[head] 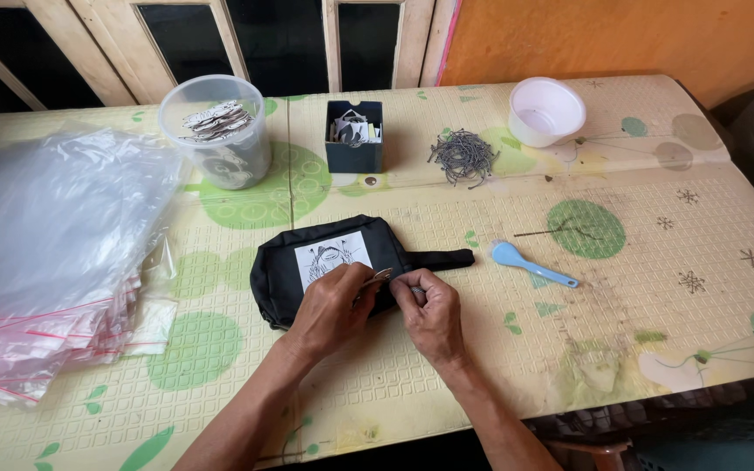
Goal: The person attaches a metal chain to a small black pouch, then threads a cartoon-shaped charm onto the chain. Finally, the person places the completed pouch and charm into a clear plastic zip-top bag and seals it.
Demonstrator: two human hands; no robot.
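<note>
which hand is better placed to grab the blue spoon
Right, probably: the right hand is on the pouch's spoon-side end, nearer the blue spoon. The left hand is farther away.

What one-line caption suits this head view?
Both hands, left hand and right hand, pinch a small metal piece over a black fabric pouch on a patterned yellow-green table.

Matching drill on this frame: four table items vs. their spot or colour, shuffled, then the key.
Things:
1. black pouch
2. white bowl
3. blue spoon
4. clear tub

Descriptions:
A. far left, holds printed cut-outs
B. lies to the right of the hands
C. far right corner, looks empty
D. under the left hand and right hand, with a white picture patch

Pairs: 1-D, 2-C, 3-B, 4-A
</note>
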